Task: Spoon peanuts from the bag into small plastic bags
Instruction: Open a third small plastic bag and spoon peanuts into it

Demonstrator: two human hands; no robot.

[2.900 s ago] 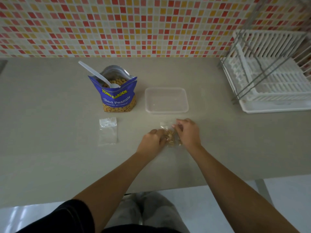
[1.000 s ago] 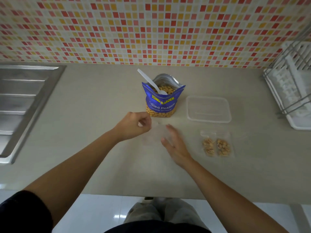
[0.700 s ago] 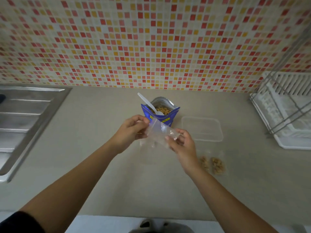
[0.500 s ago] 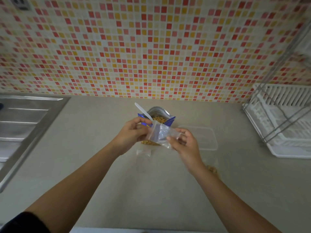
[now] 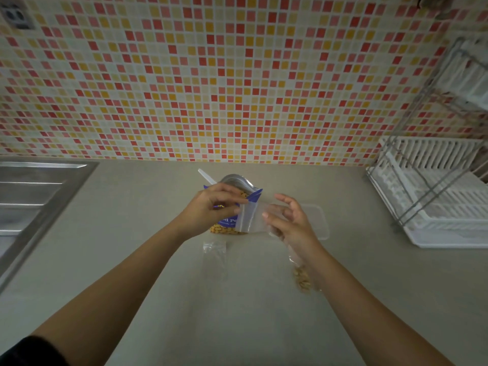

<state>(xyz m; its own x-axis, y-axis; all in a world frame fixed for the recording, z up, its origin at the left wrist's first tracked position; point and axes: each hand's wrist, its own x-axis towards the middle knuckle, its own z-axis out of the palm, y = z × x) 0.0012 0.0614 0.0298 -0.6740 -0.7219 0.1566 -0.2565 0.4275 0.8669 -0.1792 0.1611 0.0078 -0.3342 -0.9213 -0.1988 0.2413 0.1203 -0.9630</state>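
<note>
Peanut bag (image 5: 229,229) stands upright mid-worktop (image 5: 237,313), long axis vertical, mouth facing up, with the white spoon (image 5: 206,177) handle slanting out to the rear left. Behind it is a mosaic tiled wall (image 5: 211,75), with a steel sink (image 5: 31,196) to the left and a white dish rack (image 5: 435,194) to the right. Your left hand (image 5: 208,210) pinches a small plastic bag (image 5: 247,216) in front of the peanut bag. Your right hand (image 5: 290,220) has its fingers spread slack at the far edge; grasp cannot be determined.

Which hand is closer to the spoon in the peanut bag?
Left. The left hand sits just in front of the spoon, pinching a small plastic bag; the right hand is farther right.
</note>
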